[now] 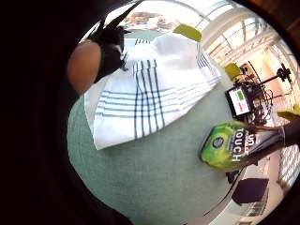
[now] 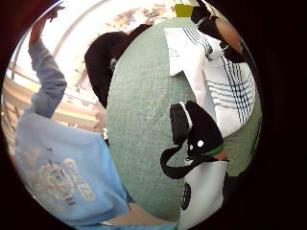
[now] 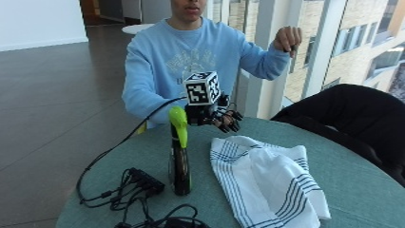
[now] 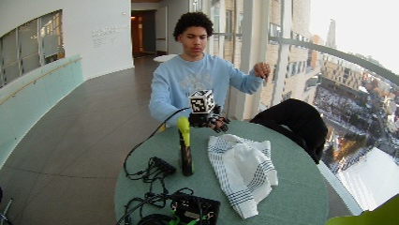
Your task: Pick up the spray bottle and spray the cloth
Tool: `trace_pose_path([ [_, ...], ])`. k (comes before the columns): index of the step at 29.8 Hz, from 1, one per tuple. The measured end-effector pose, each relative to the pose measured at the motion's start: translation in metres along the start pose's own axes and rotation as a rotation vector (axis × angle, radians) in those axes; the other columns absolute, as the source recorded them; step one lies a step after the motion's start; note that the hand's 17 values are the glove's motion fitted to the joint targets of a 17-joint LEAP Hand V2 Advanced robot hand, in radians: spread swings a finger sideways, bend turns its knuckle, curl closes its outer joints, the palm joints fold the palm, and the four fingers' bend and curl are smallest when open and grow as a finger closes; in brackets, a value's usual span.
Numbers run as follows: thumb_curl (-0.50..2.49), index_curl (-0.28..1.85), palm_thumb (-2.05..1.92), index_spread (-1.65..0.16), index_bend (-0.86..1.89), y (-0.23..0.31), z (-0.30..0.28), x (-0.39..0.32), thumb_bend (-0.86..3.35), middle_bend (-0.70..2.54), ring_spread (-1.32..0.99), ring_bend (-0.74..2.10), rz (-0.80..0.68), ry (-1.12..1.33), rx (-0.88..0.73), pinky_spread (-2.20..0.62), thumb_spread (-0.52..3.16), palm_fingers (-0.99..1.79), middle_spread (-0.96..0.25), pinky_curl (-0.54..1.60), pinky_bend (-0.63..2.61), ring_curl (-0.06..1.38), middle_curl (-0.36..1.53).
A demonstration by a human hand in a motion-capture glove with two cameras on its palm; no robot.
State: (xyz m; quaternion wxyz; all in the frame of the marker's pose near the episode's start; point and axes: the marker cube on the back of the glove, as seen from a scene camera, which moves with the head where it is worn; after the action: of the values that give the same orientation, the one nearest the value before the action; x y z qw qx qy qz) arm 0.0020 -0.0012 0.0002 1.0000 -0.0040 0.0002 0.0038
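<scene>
Spray bottle [image 3: 179,156] upright on green table [image 3: 354,190], long axis vertical, yellow-green spray head pointed toward the camera side of the table. Checked white cloth [image 3: 265,183] crumpled just beside it, apart. Gloved right hand [image 3: 218,116] above the table, behind the bottle's head, fingers loosely curled downward, nothing gripped. Bare other hand [image 3: 288,39] raised at shoulder height.

The white woven cloth with dark blue stripes [image 3: 265,183] looks soft, matt and creased. The dark spray bottle with a lime-green plastic head [image 3: 179,156] is smooth and glossy. The round grey-green table top [image 3: 354,190] appears matt, finely textured.
</scene>
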Motion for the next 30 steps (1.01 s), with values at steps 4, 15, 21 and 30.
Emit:
trace_pose_path([
  [4,0.13,0.11,0.54,-0.25,0.14,-0.002,0.001,0.005,0.35,0.46,-0.04,0.39,0.009,-0.003,-0.022,0.11,0.61,0.79,-0.07,0.13,0.29,0.17,0.16],
  [15,0.2,0.19,0.6,-0.34,0.13,-0.008,0.0,0.015,0.32,0.42,-0.05,0.39,0.053,-0.022,-0.032,0.16,0.98,0.73,-0.1,0.22,0.28,0.25,0.26],
  [21,0.23,0.21,0.61,-0.36,0.13,-0.006,0.0,0.017,0.28,0.4,-0.06,0.37,0.077,-0.031,-0.037,0.17,1.07,0.71,-0.1,0.25,0.28,0.26,0.29],
  [30,0.26,0.24,0.63,-0.37,0.14,0.01,-0.01,0.022,0.22,0.37,-0.06,0.32,0.131,-0.043,-0.015,0.18,1.14,0.69,-0.11,0.28,0.27,0.27,0.32],
])
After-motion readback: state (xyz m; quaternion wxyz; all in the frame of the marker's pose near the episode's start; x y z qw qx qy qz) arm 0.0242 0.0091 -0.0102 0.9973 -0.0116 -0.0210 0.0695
